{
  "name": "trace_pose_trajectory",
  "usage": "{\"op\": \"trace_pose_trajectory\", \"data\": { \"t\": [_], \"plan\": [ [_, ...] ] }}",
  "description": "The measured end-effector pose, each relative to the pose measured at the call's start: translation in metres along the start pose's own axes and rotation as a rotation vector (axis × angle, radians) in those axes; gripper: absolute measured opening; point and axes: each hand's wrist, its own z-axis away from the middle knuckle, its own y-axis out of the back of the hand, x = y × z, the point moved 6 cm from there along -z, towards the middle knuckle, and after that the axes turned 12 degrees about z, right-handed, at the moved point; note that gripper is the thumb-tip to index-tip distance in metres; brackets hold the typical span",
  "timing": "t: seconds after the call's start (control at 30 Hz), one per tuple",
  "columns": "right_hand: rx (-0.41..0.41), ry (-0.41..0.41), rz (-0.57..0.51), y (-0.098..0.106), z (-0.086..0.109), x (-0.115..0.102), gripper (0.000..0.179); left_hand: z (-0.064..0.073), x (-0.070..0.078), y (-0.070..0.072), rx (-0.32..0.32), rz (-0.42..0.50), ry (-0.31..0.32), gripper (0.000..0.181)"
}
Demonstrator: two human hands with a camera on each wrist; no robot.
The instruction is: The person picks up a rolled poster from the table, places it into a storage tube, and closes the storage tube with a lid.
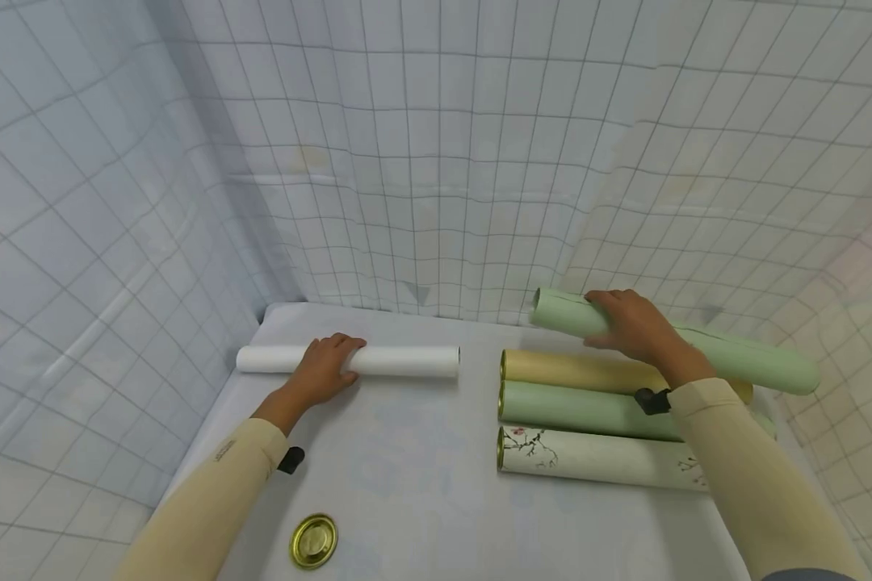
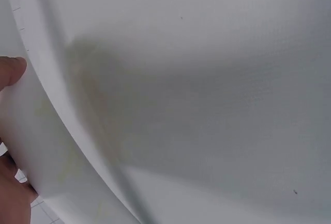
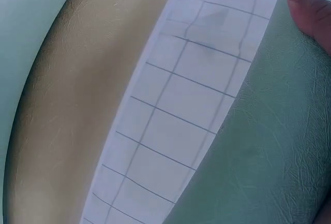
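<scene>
Head view: R hand (image 1: 634,327) grips the green tube (image 1: 741,355) approx. mid-length, fingers over it; long axis runs 10 to 4 o'clock, overlapping the gold tube (image 1: 567,367) in view. Contact there, can't tell. L hand (image 1: 325,369) has its fingers curled round the white tube (image 1: 407,361), which lies 9-to-3 on the tabletop (image 1: 407,468). Its 3 o'clock end points toward the green tube's 10 o'clock end, gap between; R hand is much nearer the green one. At 6 o'clock from the gold tube: a 2nd green tube (image 1: 574,403), then a blossom-print tube (image 1: 596,456), all w/ brassy 9 o'clock ends; contents n/v. Round brassy lid (image 1: 313,541) lies loose at 6 o'clock from L hand.

L wrist view: thumb and fingers at 9 o'clock edge, on the white tube.

R wrist view: thumb at 2 o'clock on the held green tube; gold tube at 9–10 o'clock, apart from it, gridded sheet (image 3: 170,105) showing between.
</scene>
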Motion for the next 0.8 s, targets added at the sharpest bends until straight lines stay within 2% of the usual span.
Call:
{"op": "trace_pose_trajectory", "data": {
  "t": [0.23,0.5,0.67,0.8],
  "plan": [
    [0.082,0.009,0.045,0.022,0.031,-0.013,0.075,0.017,0.007,0.018,0.109,0.077,-0.069,0.057],
    [0.190,0.023,0.045,0.041,0.070,-0.027,0.074,0.038,0.011,0.025,0.140,0.116,-0.132,0.058],
    [0.250,0.042,0.039,0.043,0.090,-0.038,0.076,0.051,0.016,0.030,0.183,0.137,-0.157,0.057],
    [0.280,0.056,0.040,0.043,0.105,-0.045,0.077,0.061,0.022,0.032,0.213,0.171,-0.154,0.055]
  ]
}}
